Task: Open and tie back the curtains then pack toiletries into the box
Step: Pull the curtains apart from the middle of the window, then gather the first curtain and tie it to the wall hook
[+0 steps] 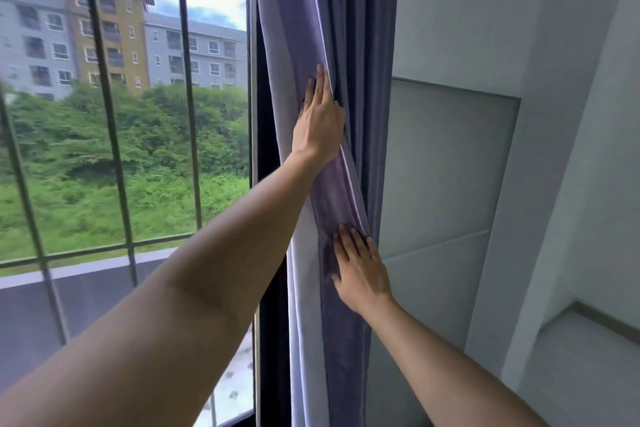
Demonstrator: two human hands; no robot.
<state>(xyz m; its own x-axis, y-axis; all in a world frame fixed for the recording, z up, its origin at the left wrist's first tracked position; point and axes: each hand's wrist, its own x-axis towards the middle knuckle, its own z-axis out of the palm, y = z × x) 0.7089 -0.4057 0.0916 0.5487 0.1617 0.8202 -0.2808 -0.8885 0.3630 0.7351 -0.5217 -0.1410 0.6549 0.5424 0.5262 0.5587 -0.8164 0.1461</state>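
Observation:
A purple-grey curtain (332, 10) hangs gathered in folds at the right side of the window, next to the wall. My left hand (320, 121) is raised against it at mid height, fingers pointing up and tucked into a fold along the pale hem. Lower down, my right hand (360, 270) lies flat on the bunched fabric with fingers spread, pressing it toward the wall. Neither a tie-back nor the toiletries and box are in view.
The window (121, 149) with dark metal bars fills the left, showing trees and apartment blocks outside. A grey padded wall panel (446, 184) stands right of the curtain. A ledge (588, 329) sits at the lower right.

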